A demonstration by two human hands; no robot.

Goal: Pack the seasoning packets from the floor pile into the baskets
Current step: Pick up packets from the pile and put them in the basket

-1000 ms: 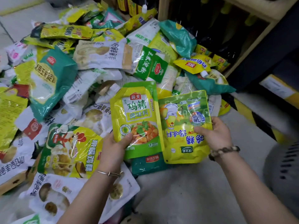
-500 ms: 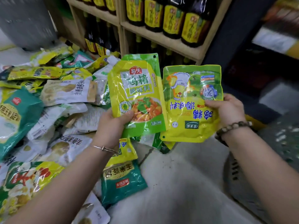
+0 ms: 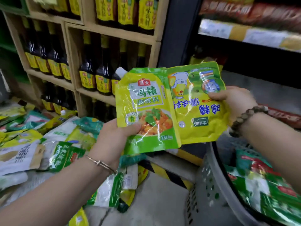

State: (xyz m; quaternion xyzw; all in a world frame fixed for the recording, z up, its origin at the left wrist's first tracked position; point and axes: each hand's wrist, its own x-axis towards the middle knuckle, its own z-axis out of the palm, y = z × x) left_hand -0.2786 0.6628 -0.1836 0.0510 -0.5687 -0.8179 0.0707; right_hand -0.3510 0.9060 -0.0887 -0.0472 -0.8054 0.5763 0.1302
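Pinching the green packet, left hand holds it against right hand's pinched yellow packet.

Glossy crinkled plastic packets; perforated plastic basket; raw wood shelf

We are in a grocery shop, low down in an aisle. On the far left stands wooden shelving, its compartments filled with rows of identical dark bottles with yellow labels facing out. To the right, a dark metal rack carries a price-label strip along its shelf edge, with blurred red packaged goods above it. A black-and-yellow striped strip runs along the rack's foot on the concrete floor. Branded seasoning packets lie heaped on the near left, and a grey perforated basket on the near right holds more.
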